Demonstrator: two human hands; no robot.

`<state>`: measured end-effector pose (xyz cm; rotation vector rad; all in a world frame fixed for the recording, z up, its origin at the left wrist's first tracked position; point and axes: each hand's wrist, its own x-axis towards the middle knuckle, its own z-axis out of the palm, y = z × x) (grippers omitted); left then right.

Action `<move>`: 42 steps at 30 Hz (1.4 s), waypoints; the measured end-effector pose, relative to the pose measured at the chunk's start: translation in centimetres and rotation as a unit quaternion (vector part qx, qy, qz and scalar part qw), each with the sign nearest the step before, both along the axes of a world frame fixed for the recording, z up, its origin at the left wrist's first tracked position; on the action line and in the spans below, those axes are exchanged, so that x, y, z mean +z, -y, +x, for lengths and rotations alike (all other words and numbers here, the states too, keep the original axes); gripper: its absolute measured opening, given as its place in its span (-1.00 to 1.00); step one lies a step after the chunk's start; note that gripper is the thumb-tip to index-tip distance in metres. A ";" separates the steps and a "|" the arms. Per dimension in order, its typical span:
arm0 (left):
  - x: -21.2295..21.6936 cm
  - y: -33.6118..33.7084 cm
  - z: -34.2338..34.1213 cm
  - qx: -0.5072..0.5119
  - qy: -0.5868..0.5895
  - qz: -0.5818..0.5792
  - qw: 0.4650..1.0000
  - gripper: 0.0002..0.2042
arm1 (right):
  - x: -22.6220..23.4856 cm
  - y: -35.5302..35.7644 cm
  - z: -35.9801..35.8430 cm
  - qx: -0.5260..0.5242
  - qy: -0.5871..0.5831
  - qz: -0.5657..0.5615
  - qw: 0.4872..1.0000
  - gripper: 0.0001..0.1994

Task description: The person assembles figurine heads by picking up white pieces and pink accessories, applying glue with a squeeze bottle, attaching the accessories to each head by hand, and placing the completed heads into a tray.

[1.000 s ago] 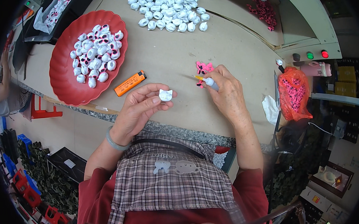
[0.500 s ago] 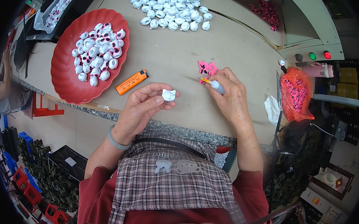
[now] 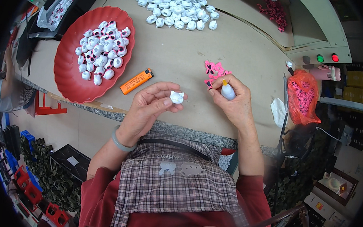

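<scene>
Overhead, my left hand pinches a small white cat-face-shaped plastic piece between thumb and fingertips, above the table edge. My right hand is closed around a small white glue bottle, touching pink eye-shaped pieces beside an orange lighter.

Tan worktable: red tray, orange lighter (flat), loose white pieces.

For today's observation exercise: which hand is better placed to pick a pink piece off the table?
Probably the right hand. It rests beside the pink pieces, though it holds a small glue bottle. The left hand is farther off, its fingers pinching the white cat-shaped piece.
</scene>
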<state>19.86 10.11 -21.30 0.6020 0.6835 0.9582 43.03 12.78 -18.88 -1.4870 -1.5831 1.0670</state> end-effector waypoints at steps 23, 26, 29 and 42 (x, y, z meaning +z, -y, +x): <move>0.3 0.7 1.2 0.004 -0.109 0.100 0.989 -0.74 | 0.4 2.8 -2.5 0.051 -0.216 -0.075 0.972 -0.81; 0.6 0.7 1.3 0.004 -0.107 0.117 0.987 -0.74 | 0.3 2.6 -2.4 0.048 -0.213 -0.079 0.973 -0.81; 0.5 0.8 1.2 0.002 -0.123 0.117 0.986 -0.74 | 0.1 2.7 -2.5 0.042 -0.214 -0.098 0.971 -0.81; 0.6 0.5 1.3 0.039 -0.263 0.292 0.919 -0.78 | 0.3 2.8 -2.7 0.007 -0.178 -0.105 0.978 -0.81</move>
